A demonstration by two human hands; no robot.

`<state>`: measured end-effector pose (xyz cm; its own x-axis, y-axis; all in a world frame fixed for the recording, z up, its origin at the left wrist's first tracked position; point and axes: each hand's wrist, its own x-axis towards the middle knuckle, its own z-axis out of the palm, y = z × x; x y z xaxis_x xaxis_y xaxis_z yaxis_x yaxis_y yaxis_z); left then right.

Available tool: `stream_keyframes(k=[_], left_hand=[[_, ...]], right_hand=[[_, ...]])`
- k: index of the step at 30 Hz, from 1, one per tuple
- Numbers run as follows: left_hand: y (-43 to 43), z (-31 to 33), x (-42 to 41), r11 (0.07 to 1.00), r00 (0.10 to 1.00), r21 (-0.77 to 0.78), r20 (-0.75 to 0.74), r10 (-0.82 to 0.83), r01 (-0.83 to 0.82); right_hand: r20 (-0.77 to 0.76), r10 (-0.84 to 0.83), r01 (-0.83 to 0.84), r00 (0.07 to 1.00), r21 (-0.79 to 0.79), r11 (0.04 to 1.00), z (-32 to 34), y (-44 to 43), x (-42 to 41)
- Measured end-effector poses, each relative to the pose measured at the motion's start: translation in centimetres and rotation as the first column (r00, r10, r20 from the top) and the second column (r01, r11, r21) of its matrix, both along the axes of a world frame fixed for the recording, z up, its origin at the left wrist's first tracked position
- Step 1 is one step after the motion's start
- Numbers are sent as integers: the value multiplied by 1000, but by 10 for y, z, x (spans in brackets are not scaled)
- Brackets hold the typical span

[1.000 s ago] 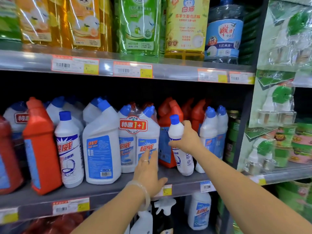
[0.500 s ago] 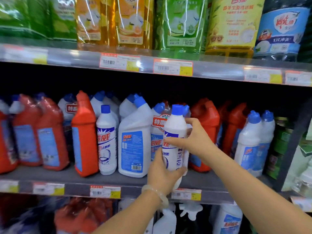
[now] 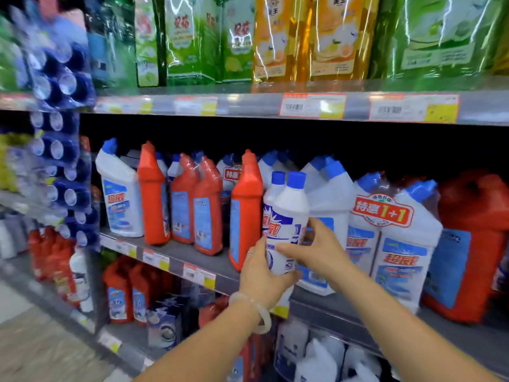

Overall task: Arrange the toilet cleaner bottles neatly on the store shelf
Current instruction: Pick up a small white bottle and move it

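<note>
Both hands' grip (image 3: 292, 260) holds white bottle (image 3: 289, 216) above shelf edge (image 3: 228, 282).

Both hands, left hand (image 3: 261, 274) low and right hand (image 3: 316, 248) higher, grip a white blue-capped bottle (image 3: 289, 216) upright beside a red bottle (image 3: 246, 210) on the shelf (image 3: 192, 260).

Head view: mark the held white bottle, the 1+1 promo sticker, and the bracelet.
held white bottle (image 3: 287, 216), head view, on its upper label
1+1 promo sticker (image 3: 382, 210), head view, on the red lettering
bracelet (image 3: 257, 312), head view, on the band at the left wrist
</note>
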<state>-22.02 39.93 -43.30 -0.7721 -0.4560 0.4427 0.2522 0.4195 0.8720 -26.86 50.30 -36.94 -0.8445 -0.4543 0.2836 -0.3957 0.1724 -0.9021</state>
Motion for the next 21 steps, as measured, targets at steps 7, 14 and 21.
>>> stream_keyframes(k=[7,14,21], left_hand=[[-79,6,26,997,996,-7,33,79,-78],[-163,10,17,997,996,5,40,82,-82],[-228,3,-14,999,994,-12,96,49,-48]], right_hand=[[-64,70,-74,996,-52,996,-6,-89,13],[-93,1,-14,996,-133,991,-12,-181,11],[-87,-131,118,988,-132,984,-21,-242,-3]])
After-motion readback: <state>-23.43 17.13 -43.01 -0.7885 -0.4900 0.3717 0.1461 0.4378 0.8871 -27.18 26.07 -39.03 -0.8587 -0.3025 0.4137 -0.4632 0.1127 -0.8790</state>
